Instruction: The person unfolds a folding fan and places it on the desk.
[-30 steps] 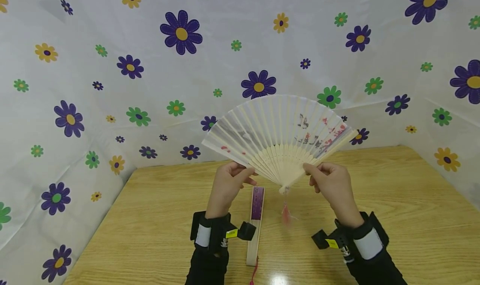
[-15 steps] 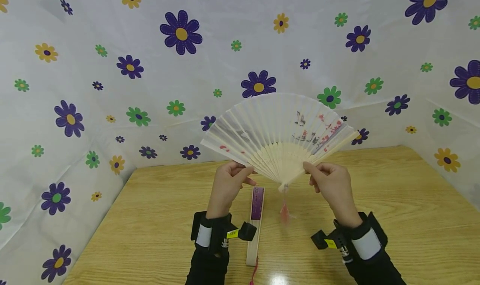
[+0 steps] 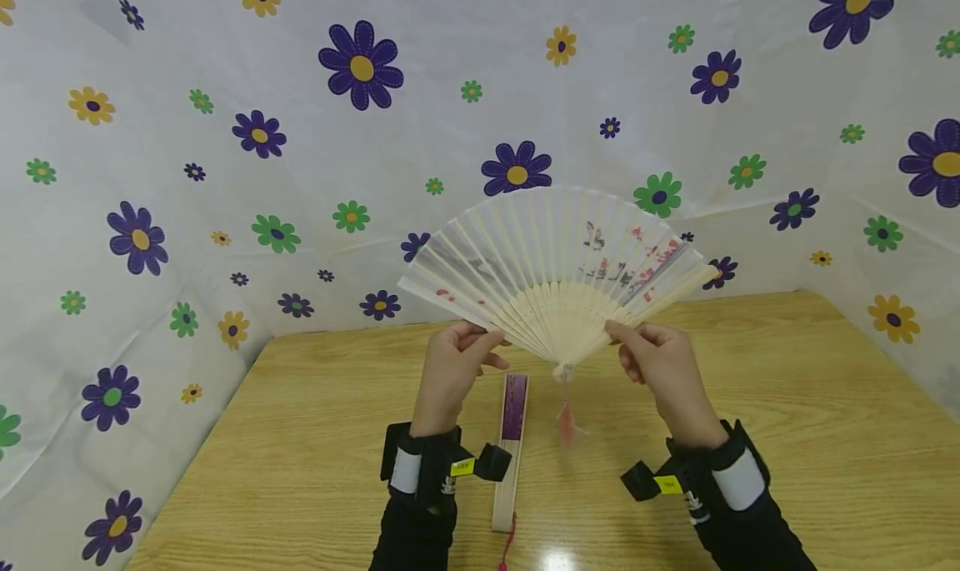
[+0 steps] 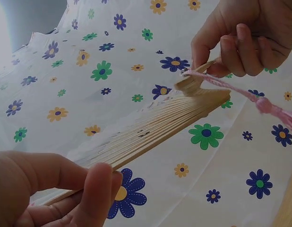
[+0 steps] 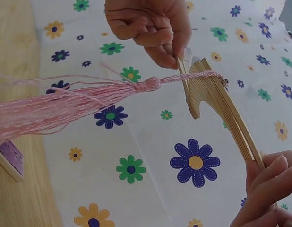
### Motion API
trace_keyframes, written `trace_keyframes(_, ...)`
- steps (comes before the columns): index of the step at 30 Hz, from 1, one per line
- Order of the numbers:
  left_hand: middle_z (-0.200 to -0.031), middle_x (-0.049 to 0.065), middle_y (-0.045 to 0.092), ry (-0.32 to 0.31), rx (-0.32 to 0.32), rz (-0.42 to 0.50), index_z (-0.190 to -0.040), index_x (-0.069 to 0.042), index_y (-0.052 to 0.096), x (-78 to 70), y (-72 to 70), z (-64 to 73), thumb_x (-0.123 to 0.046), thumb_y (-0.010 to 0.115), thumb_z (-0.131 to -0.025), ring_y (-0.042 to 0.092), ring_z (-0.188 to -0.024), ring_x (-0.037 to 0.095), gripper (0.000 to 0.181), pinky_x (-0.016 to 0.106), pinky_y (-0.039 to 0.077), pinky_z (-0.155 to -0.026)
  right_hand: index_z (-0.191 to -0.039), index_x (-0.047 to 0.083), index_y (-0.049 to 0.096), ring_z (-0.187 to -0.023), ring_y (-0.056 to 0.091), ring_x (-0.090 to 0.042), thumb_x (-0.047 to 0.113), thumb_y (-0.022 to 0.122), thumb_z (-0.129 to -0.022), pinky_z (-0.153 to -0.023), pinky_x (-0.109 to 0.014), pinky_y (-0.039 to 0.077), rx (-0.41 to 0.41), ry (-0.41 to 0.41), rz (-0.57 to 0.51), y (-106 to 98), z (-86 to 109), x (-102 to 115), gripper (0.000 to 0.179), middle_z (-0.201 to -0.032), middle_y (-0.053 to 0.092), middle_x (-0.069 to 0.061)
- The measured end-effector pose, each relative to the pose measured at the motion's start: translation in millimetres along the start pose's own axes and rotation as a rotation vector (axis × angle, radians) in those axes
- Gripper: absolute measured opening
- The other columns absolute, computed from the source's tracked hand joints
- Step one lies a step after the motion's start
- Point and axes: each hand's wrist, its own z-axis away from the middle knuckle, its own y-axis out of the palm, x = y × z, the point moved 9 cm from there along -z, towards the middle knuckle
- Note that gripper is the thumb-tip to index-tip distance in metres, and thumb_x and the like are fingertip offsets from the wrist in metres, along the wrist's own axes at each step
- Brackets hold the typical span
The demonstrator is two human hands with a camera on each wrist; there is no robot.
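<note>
The left hand (image 3: 452,367) and right hand (image 3: 662,369) each pinch one side of the fan (image 3: 558,313), likely to hold it wide. Its pink tassel (image 3: 566,423) hangs between them.

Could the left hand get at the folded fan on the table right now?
Probably, but likely only after letting go: the left hand pinches the open fan. The folded fan lies nearby, with nothing seen covering its purple end.
</note>
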Motion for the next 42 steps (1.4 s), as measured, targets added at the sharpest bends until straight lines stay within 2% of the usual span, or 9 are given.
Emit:
trace_keyframes(1,-0.099,0.017,0.076,0.001,0.000,0.010,-0.112,0.006,0.070,-0.2,-0.3,-0.3,-0.012,0.063,-0.100,0.066,-0.064,0.003,0.023,0.020,0.037,-0.059,-0.071,0.018,0.068,-0.054,0.044,-0.005,0.023,0.065,-0.102,-0.053,-0.018,0.039,0.018,0.012,-0.014,0.8,-0.8,-1.1,0.031,-0.056,0.051,0.009)
trace_keyframes(4,-0.100,0.021,0.075,0.008,-0.002,0.047,-0.112,0.009,0.069,-1.0,-1.2,-1.4,-0.008,0.061,-0.101,0.065,-0.061,0.004,0.022,0.018,0.045,-0.064,-0.073,0.020,0.070,-0.055,0.043,-0.005,0.024,0.063,-0.103,-0.054,-0.018,0.037,0.062,0.045,-0.032,2.3,-2.3,-3.9,0.030,-0.057,0.050,0.009)
trace_keyframes(8,-0.103,0.025,0.073,0.007,-0.010,0.087,-0.112,0.011,0.067,-0.7,-2.4,-3.8,-0.005,0.060,-0.101,0.063,-0.058,0.005,0.021,0.019,0.054,-0.069,-0.074,0.021,0.072,-0.055,0.043,-0.004,0.024,0.062,-0.103,-0.054,-0.017,0.036,0.082,0.067,-0.037,2.4,-2.4,-3.8,0.030,-0.058,0.050,0.010)
trace_keyframes(16,-0.107,0.031,0.070,0.003,-0.022,0.107,-0.115,0.012,0.066,-1.1,-4.0,-5.6,-0.003,0.059,-0.101,0.061,-0.056,0.004,0.022,0.017,0.052,-0.063,-0.074,0.022,0.072,-0.054,0.042,-0.004,0.025,0.062,-0.104,-0.052,-0.017,0.035,0.109,0.087,-0.049,4.5,-3.2,-3.4,0.032,-0.058,0.050,0.010)
trace_keyframes(22,-0.097,0.020,0.072,-0.020,-0.036,0.114,-0.113,0.010,0.065,-0.6,-4.9,-6.2,-0.005,0.059,-0.101,0.057,-0.052,0.004,0.021,0.014,0.040,-0.052,-0.070,0.024,0.072,-0.051,0.041,-0.001,0.023,0.060,-0.105,-0.050,-0.014,0.036,0.130,0.098,-0.099,6.4,-2.8,-3.3,0.037,-0.056,0.051,0.012)
trace_keyframes(28,-0.099,0.023,0.073,-0.019,-0.059,0.130,-0.109,0.010,0.064,1.5,-6.3,-5.5,-0.006,0.059,-0.101,0.057,-0.050,0.003,0.019,0.015,0.035,-0.050,-0.067,0.023,0.071,-0.050,0.043,0.001,0.021,0.057,-0.106,-0.049,-0.011,0.038,0.161,0.119,-0.168,8.9,-2.0,-6.2,0.042,-0.056,0.053,0.013)
trace_keyframes(34,-0.090,0.009,0.075,-0.023,-0.087,0.140,-0.109,0.009,0.065,3.4,-10.4,-3.8,-0.008,0.060,-0.101,0.056,-0.050,0.003,0.019,0.015,0.036,-0.051,-0.068,0.023,0.073,-0.050,0.043,0.000,0.022,0.055,-0.107,-0.049,-0.011,0.037,0.168,0.130,-0.189,9.0,-0.3,-7.3,0.042,-0.057,0.054,0.012)
trace_keyframes(42,-0.083,0.000,0.074,0.000,-0.120,0.164,-0.107,0.009,0.064,0.3,-15.8,-1.1,-0.008,0.060,-0.101,0.055,-0.050,0.004,0.018,0.016,0.038,-0.053,-0.070,0.024,0.073,-0.049,0.043,0.001,0.020,0.056,-0.106,-0.049,-0.011,0.037,0.134,0.132,-0.231,8.0,2.5,-6.7,0.039,-0.056,0.051,0.012)
